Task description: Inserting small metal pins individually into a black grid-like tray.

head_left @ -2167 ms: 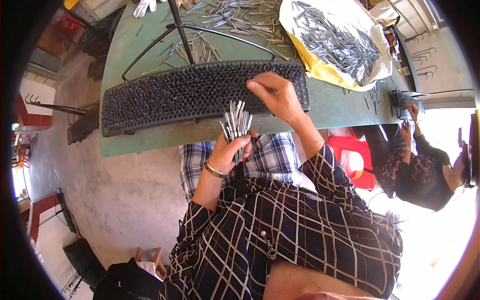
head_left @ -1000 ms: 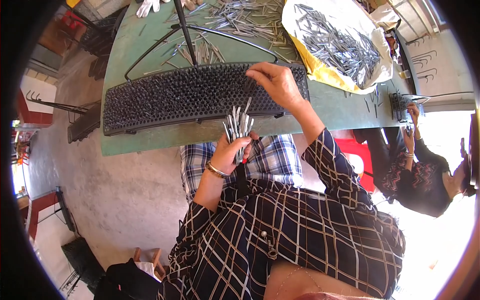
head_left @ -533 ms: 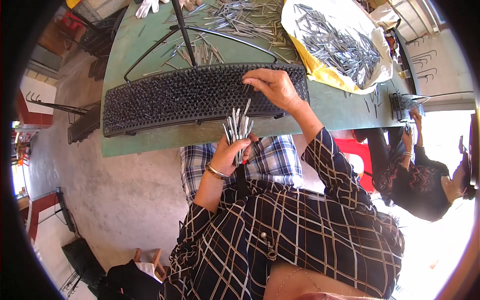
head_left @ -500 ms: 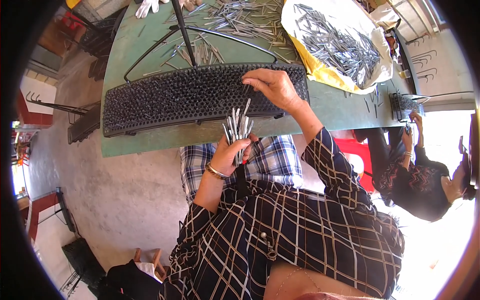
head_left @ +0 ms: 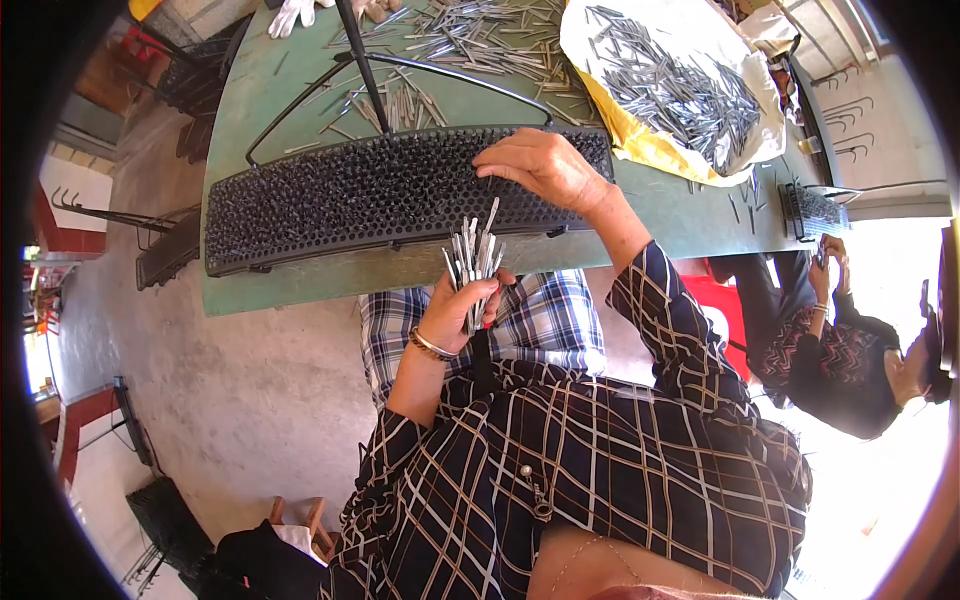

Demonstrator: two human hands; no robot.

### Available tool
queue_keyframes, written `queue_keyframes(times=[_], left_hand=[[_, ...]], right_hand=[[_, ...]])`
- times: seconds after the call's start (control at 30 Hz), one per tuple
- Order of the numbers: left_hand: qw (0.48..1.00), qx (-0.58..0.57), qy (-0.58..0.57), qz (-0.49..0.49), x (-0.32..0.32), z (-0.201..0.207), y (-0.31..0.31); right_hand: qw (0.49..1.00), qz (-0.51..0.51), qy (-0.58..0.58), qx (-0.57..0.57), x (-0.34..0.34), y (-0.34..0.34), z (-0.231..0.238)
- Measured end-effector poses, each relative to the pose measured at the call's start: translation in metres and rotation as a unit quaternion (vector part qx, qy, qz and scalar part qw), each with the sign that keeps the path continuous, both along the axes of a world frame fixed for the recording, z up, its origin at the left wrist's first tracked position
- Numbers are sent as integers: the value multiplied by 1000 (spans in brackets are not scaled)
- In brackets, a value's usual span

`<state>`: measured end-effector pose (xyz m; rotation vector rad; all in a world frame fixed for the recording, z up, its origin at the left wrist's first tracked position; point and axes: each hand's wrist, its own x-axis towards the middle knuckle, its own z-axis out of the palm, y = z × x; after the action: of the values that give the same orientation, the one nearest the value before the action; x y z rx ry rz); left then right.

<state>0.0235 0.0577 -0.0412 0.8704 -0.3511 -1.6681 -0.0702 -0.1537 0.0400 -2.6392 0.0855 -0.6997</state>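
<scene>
A bundle of thin silvery metal rods (head_left: 474, 262) stands upright in my left hand (head_left: 458, 305), its fingers wrapped round the lower ends. The bundle sits just in front of the table's near edge. My right hand (head_left: 545, 170) is over the right part of a long black rack (head_left: 340, 200) full of round holes. Its thumb and fingertips are pinched together close to the rack's surface; whatever they hold is too small to make out. Dark tips fill most of the rack's holes, while a band of holes along the near side looks bare.
The rack rests on a green table (head_left: 290, 285), its black wire handle (head_left: 375, 70) rising behind. Loose rods (head_left: 480, 40) lie beyond it. At the back right, a white and yellow sack (head_left: 640, 150) bears a heap of rods. Another person (head_left: 830, 350) works at a second rack (head_left: 812, 212) on the right.
My right hand has shifted slightly left and up over the rack, still pinched. The left hand and its bundle have hardly moved. The person on the right has lowered their hands a little.
</scene>
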Motion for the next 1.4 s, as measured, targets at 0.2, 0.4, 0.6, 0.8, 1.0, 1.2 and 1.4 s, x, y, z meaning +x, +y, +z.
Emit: queue_keyframes(times=[0.2,0.4,0.6,0.8,1.0,1.2,1.4], left_hand=[[999,0,36,4,2,-4,1],[999,0,43,-8,2,-5,0],[1000,3,-2,-2,-1,2,1],[999,-1,35,-14,2,-6,0],[1000,-2,24,-5,1,-6,1],[1000,0,15,-3,2,0,0],[1000,-8,13,-4,2,1,0]], right_hand=[[999,34,19,-14,2,-2,4],[999,14,16,-29,-1,0,4],[999,-16,7,-29,-9,9,2],[998,-47,19,-23,-10,14,-6],[994,-76,59,-48,-12,21,-2],[995,-87,21,-51,-10,23,-11],[995,-82,17,-47,-6,30,-22]])
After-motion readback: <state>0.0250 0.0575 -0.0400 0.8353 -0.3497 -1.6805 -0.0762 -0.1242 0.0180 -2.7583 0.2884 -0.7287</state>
